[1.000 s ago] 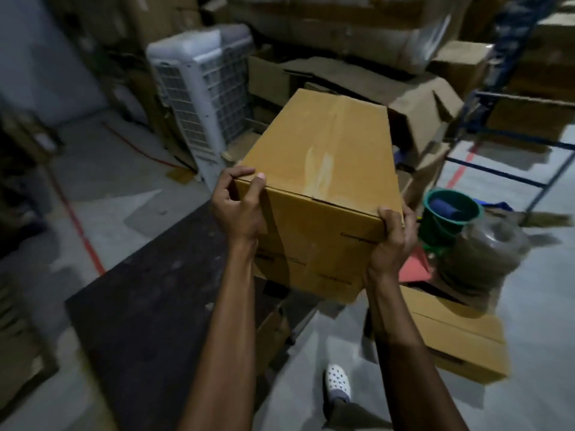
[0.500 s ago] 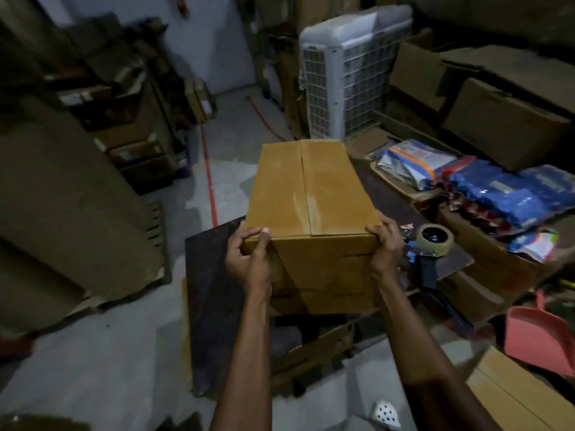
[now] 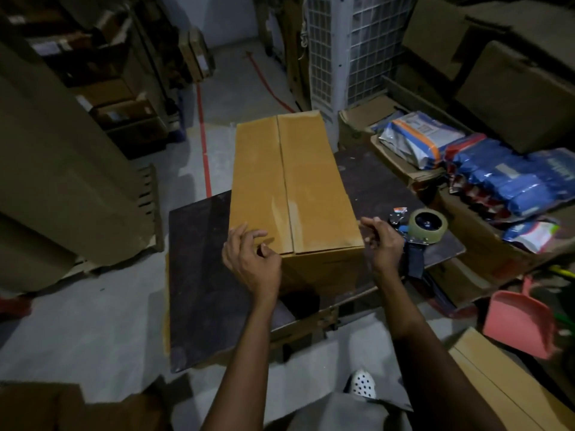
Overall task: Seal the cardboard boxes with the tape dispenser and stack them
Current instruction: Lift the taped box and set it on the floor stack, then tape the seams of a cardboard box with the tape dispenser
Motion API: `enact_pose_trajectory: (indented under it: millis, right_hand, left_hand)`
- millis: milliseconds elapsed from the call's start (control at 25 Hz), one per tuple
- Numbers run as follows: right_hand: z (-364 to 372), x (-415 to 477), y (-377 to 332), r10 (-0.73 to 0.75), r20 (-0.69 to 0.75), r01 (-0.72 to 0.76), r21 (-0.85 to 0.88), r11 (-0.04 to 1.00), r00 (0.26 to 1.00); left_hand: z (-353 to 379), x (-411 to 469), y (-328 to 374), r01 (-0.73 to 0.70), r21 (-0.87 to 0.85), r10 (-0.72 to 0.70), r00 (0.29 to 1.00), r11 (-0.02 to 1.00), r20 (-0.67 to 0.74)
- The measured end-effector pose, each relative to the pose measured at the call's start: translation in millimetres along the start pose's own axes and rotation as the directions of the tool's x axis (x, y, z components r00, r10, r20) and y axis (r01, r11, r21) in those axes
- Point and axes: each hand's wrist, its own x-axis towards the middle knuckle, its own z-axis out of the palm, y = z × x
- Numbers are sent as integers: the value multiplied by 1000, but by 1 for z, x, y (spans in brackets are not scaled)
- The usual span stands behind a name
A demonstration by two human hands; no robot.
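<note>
A tall brown cardboard box (image 3: 311,181) stands on the dark table (image 3: 199,275), its top flaps shut with the centre seam showing. My left hand (image 3: 249,259) hovers at the box's near left corner, fingers loosely curled over the top edge and gripping nothing. At the near right corner is my right hand (image 3: 382,241), also loosely curled, between the box and the tape dispenser (image 3: 427,227). The dispenser lies on the table's right end with its tape roll facing up. I cannot tell whether tape covers the seam.
Another brown box (image 3: 497,384) lies on the floor at the lower right, beside a pink dustpan (image 3: 519,325). Blue packets (image 3: 504,181) fill open cartons to the right. A white air cooler (image 3: 351,51) stands behind the table, and large cardboard sheets (image 3: 62,181) lean at the left.
I carried the box over, turning left, and set it down on the dark table. Both hands have let go of its near corners.
</note>
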Motion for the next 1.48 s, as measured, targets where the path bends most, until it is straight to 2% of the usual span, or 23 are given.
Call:
enact_pose_trajectory:
  millis: [160,240,280,360,400,440,480,600,720,840,920,1040,1120,1160,1240,1320,1400,1480]
  right_hand:
    - [-39,26,-3,125,-180,-141,-78,987,976]
    - [-63,33,7,157,-233,-211,-228,951,960]
    - [-76,37,15,154,-253,-244,-376,894,955]
    - [-96,45,33,205,-295,-356,-688,633,933]
    - [-103,49,39,261,-326,-416,-753,510,909]
    - [-106,52,45,311,-363,-472,-762,444,878]
    - [-108,58,51,363,-385,-518,-742,425,849]
    - [-115,73,86,499,-383,-624,-568,536,777]
    - [-120,81,112,582,-398,-704,-457,544,709]
    - [-115,81,107,592,-333,-679,-347,647,734]
    - [-106,82,93,590,-300,-662,-295,689,749]
    - [-81,89,48,576,-293,-642,-240,728,763]
    - [-64,90,4,626,-130,-630,13,776,769]
    - [-57,88,-24,632,-14,-623,145,768,775]
    - [-45,76,-74,597,219,-634,342,693,772]
    - [-32,57,-118,488,410,-636,448,629,771]
    - [-16,36,-149,343,587,-662,503,556,734]
    - [4,12,-165,197,727,-714,520,468,658]
  left_hand:
    - [40,-25,55,-236,-178,256,962,955,99]
    - [58,-51,82,-318,-195,356,911,928,209]
    - [66,-65,91,-348,-207,396,877,914,273]
    - [79,-90,98,-427,-235,487,789,873,376]
    - [85,-98,97,-465,-249,528,746,849,407]
    - [88,-104,96,-489,-262,554,714,832,428]
    - [91,-107,97,-498,-273,567,693,823,446]
    - [95,-111,101,-487,-271,552,654,830,516]
    - [92,-111,101,-473,-268,536,643,840,547]
    - [92,-105,100,-432,-296,521,642,852,563]
    - [94,-99,102,-371,-315,487,674,874,556]
    - [93,-88,113,-181,-344,348,778,921,523]
    - [91,-73,117,33,-381,189,827,924,529]
    - [92,-63,118,170,-396,94,819,902,566]
    - [91,-39,127,406,-388,-73,762,827,644]
    - [87,-10,143,582,-342,-199,671,738,715]
    - [79,23,165,719,-275,-203,502,639,841]
    - [66,53,181,782,-190,-101,306,593,947]
